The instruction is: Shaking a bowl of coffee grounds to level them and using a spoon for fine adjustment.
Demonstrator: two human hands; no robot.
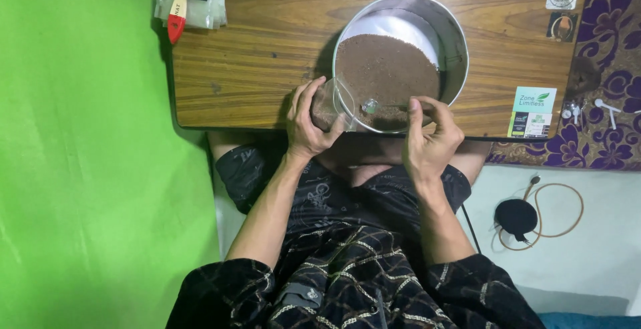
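A round metal pan (454,35) holding brown powder (387,72) sits on a wooden table (254,55). My left hand (308,123) grips a small clear pouch (328,102) at the pan's near-left rim. My right hand (431,135) pinches the handle of a small metal spoon (371,107), whose bowl lies on the powder near the pan's front edge.
A wooden brush with a red tip (179,2) lies on clear packets at the table's far left. Small cards and stickers (534,110) sit at the table's right edge. A black round device with a cable (515,217) lies on the floor. A green sheet (80,155) hangs to the left.
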